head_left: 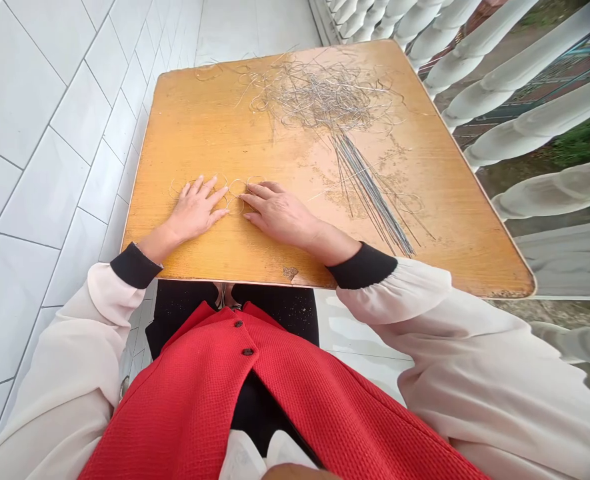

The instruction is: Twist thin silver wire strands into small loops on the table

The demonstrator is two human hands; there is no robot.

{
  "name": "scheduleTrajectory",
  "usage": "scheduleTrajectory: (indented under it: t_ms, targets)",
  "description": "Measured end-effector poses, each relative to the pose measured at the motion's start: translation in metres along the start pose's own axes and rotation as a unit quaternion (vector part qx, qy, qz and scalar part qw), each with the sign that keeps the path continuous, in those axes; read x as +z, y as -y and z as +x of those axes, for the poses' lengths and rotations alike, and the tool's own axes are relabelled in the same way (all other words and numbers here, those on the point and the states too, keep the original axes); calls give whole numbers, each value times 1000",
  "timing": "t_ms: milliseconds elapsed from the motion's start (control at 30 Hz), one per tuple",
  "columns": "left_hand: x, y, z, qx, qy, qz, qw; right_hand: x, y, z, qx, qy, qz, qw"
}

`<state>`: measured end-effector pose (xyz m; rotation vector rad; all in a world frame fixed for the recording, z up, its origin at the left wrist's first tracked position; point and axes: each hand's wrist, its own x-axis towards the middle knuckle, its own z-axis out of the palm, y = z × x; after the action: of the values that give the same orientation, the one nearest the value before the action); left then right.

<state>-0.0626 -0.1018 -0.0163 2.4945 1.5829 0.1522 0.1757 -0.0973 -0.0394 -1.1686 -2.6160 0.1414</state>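
Observation:
A thin wire bent into several loops [237, 181] lies on the wooden tabletop close to its near edge. Over the left end of the loops rests my left hand [195, 210], palm down with its fingers spread. My right hand [285, 212] lies palm down on the right end, fingers stretched out toward the left hand and touching the wire. Part of the wire is hidden beneath both hands. Between the fingertips of the two hands, some of the loops show.
On the wooden table [199, 133], a tangled heap of thin wire [325, 97] sits at the far side. A bundle of straight grey wires [375, 193] lies right of my right hand. A white tiled wall [49, 167] borders the left; white balusters [539, 133] stand right.

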Motion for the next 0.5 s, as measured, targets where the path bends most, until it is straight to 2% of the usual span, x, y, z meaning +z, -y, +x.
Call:
scheduleTrajectory:
  t_ms: [167,300,433,500]
  targets:
    - [1,13,-11,-4,-16,1,1000,7,5,13,-1,-4,-3,1000]
    - [2,10,-12,-11,-25,4,1000,7,7,13,16,-10,4,1000]
    - [-1,4,-15,25,-48,10,998,-5,15,3,24,0,3,1000]
    - [-3,4,-18,40,-66,20,997,-17,8,-4,36,1,6,999]
